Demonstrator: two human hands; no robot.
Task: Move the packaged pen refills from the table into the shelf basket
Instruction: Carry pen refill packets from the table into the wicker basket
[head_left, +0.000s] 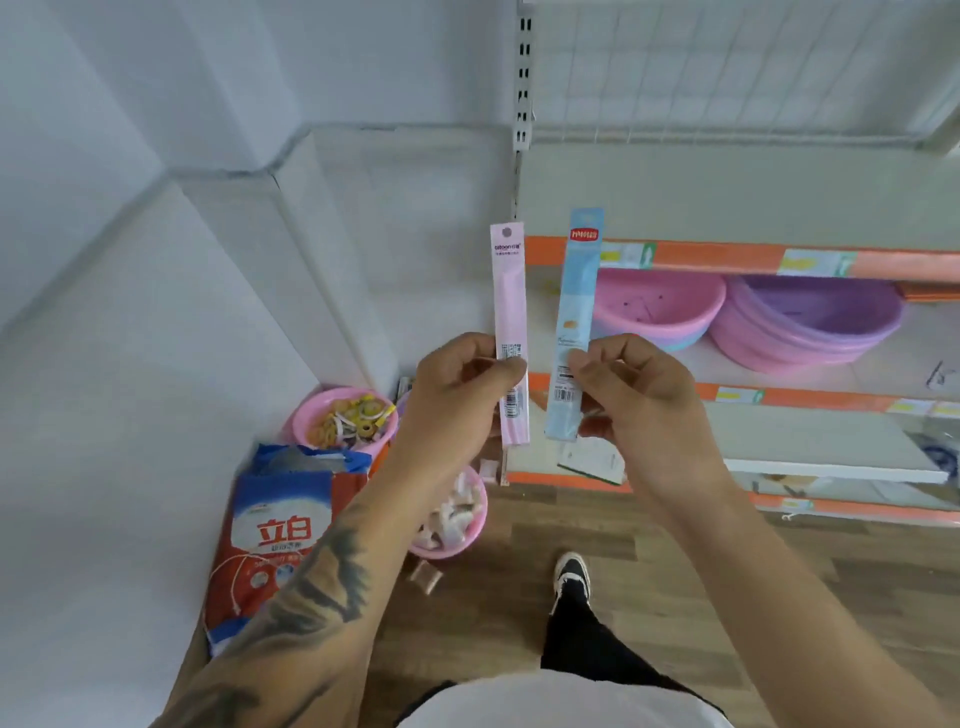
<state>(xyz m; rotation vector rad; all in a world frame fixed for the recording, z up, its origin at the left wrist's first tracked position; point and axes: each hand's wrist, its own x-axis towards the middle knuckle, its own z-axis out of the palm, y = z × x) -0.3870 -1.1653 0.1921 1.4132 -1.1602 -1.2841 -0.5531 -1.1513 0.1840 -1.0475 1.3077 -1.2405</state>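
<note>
We see two hands raised side by side in front of a shelf unit (779, 182), each holding one narrow packet upright. The left hand (457, 395) pinches the pink refill packet (509, 312) near its lower end, thumb over the barcode, so its grip is closed on that packet. The right hand (639, 400) pinches the blue refill packet (576, 301) low down in the same way, its grip closed on it; this packet leans slightly, its top to the right. The two packets stand just beside each other without touching, both in the air and well apart from any basket.

Behind the blue refill packet, on the middle shelf, we note a pink shelf basket (660, 306) at the shelf's left end and a stack of purple basins (810, 322) just to its right. Orange price strips (727, 254) run along the shelf front edges.

Lower left, on the wooden floor (675, 571), stand a pink bowl of small rings (340, 421), a second pink bowl (457, 514) partly hidden by the left forearm, and a red-and-blue detergent bag (270, 535). A dark shoe (571, 571) shows below the hands.
</note>
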